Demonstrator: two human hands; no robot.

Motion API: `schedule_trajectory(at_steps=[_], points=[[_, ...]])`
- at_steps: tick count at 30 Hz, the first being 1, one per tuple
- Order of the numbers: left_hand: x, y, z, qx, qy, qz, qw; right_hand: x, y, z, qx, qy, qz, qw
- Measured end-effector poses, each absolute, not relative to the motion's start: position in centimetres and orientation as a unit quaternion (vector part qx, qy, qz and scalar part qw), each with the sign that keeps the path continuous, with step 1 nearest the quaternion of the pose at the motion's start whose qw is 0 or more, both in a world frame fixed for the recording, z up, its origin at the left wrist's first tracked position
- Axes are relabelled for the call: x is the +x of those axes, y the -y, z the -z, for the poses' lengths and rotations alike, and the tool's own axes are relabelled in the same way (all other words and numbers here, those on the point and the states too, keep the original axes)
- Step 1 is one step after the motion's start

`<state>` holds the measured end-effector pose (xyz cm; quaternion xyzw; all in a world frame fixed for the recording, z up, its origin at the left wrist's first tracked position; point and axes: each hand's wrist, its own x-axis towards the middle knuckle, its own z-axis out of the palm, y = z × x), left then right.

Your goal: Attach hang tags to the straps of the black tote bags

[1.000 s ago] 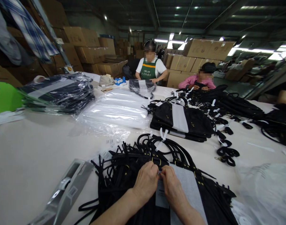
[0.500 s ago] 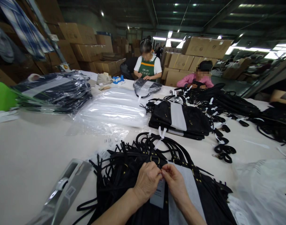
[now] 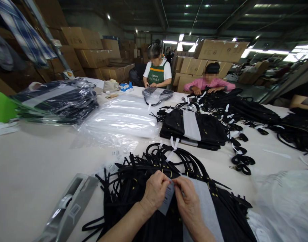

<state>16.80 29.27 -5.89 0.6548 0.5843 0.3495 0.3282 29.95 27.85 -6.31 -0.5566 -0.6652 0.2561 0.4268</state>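
My left hand [image 3: 154, 192] and my right hand [image 3: 188, 200] meet over a stack of black bags [image 3: 133, 188] at the near edge of the table [image 3: 30, 161]. Between their fingertips they pinch a small grey hang tag [image 3: 167, 199], which hangs tilted over the top bag. A white paper band [image 3: 206, 205] lies across that bag just right of my right hand. Black straps with gold studs fan out beyond my fingers.
A grey tape dispenser [image 3: 68, 205] lies at the near left. Clear plastic bags [image 3: 123, 117] and bagged black goods [image 3: 58, 99] sit at left, another black stack [image 3: 194, 127] in the middle, loose straps at right. Two people work at the far side before cardboard boxes.
The tag has swung up from lying flat on the bag to hang tilted between my fingertips. My hands stay together over the stack. The far people have leaned forward.
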Motion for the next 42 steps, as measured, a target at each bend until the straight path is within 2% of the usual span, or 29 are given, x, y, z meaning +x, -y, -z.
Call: schedule_trajectory(at_steps=[2, 10, 19, 24, 32, 42], points=[[16.8, -29.4, 5.8, 0.640, -0.583, -0.357, 0.351, 29.4, -27.8, 6.3, -0.547, 0.670, -0.245, 0.437], [16.7, -29.8, 5.5, 0.603, -0.587, -0.366, 0.398, 28.7, -28.0, 7.5, -0.539, 0.611, -0.378, 0.439], [16.1, -30.0, 5.4, 0.465, -0.559, -0.413, 0.549, 29.2, -29.3, 6.9, -0.547, 0.437, -0.546, 0.460], [16.3, -30.0, 5.8, 0.483, -0.568, -0.405, 0.529, 29.2, -29.7, 6.7, -0.543, 0.374, -0.592, 0.464], [16.5, -29.7, 6.1, 0.555, -0.581, -0.381, 0.457, 29.3, -29.6, 6.5, -0.534, 0.371, -0.608, 0.456], [16.5, -29.7, 6.1, 0.572, -0.585, -0.371, 0.439, 29.3, -29.6, 6.6, -0.528, 0.378, -0.608, 0.457]])
